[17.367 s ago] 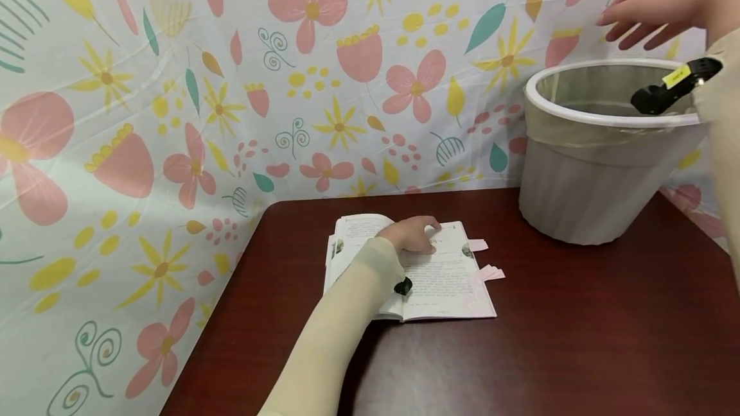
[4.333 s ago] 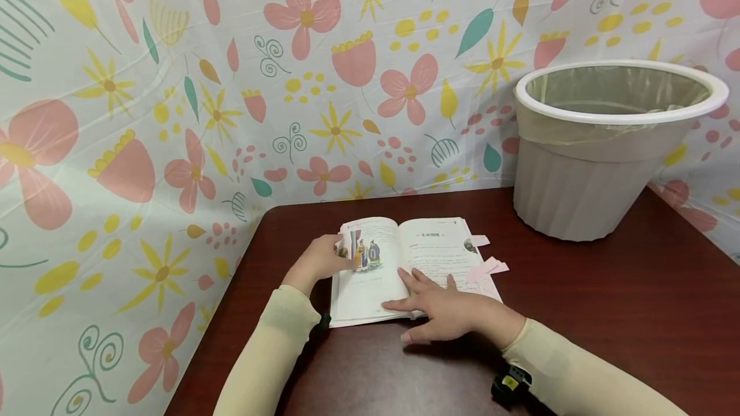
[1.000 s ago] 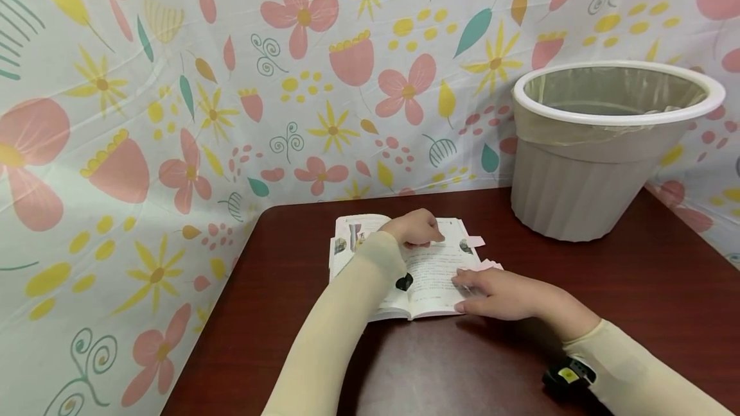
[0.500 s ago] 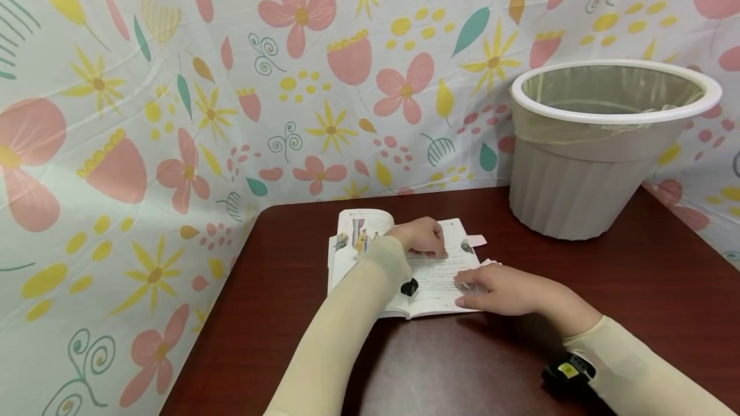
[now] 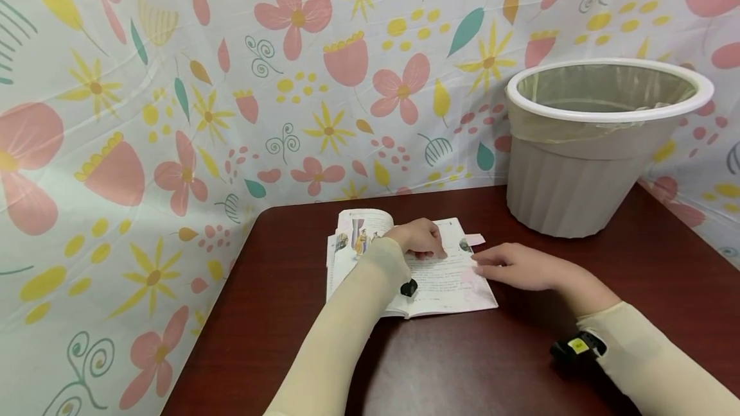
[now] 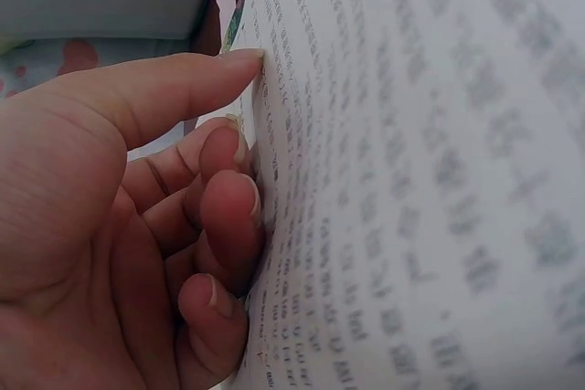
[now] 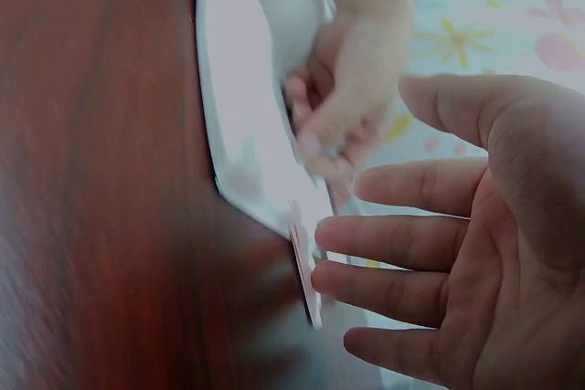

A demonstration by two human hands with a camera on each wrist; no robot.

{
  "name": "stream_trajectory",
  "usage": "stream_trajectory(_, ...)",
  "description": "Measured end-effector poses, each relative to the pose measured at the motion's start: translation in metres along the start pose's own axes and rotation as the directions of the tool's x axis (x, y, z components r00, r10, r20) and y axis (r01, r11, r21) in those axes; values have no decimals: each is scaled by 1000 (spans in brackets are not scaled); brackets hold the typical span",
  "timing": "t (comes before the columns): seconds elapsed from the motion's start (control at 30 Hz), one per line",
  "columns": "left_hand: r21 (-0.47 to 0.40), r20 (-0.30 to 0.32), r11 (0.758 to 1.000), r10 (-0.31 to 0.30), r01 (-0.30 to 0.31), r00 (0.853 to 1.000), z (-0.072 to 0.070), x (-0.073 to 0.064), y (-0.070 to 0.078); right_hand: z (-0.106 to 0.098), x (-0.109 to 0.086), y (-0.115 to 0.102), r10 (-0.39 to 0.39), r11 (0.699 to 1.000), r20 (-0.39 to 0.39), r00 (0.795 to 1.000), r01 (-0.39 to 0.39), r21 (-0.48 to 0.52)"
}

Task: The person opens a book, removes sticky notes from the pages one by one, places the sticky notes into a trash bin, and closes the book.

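Book [image 5: 448, 293] lies beneath the left hand's [image 5: 415, 237] loosely curled fingers, its edge by the right hand's [image 5: 523, 267] spread fingers.

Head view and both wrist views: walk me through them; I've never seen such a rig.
There is no machine, just a person's two bare hands. The wide picture comes from a camera worn on the head; the close ones come from wrist cameras. On the dark red table lies an open book, with a grey bin standing beyond it, to the right. The left hand rests its curled fingers on the book; the right hand is by the pink tabs. Neither plainly grips anything.
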State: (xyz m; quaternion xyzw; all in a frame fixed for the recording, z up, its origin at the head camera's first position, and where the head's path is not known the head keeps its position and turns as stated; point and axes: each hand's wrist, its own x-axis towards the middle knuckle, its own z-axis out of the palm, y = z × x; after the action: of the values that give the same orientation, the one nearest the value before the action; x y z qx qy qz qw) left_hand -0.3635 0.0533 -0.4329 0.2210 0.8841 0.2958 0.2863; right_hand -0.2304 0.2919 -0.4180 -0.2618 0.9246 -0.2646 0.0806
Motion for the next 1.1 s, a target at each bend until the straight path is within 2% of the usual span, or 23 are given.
stream_trajectory(0.2,-6,-10,1000,-4,3,1000,-1,-1,0,-7,0,20,102,995,-68,992,-102,5)
stream_trajectory(0.37,-8,-1,1000,0,0,1000,-2,-3,0,-6,2,28,161,987,-84,983,-160,22)
stream_trajectory(0.5,-14,10,1000,-1,2,1000,-2,-2,0,-4,2,28,168,986,-99,981,-166,29)
stream_trajectory(0.63,-26,9,1000,-9,9,1000,-2,-2,0,-1,4,27,144,990,-138,980,-142,26)
stream_trajectory(0.8,-53,6,999,-5,5,1000,0,-2,-1,3,7,24,144,989,-201,969,-134,63)
stream_trajectory(1.1,-61,3,998,-1,1,1000,1,-4,0,14,14,21,150,986,-259,954,-127,104)
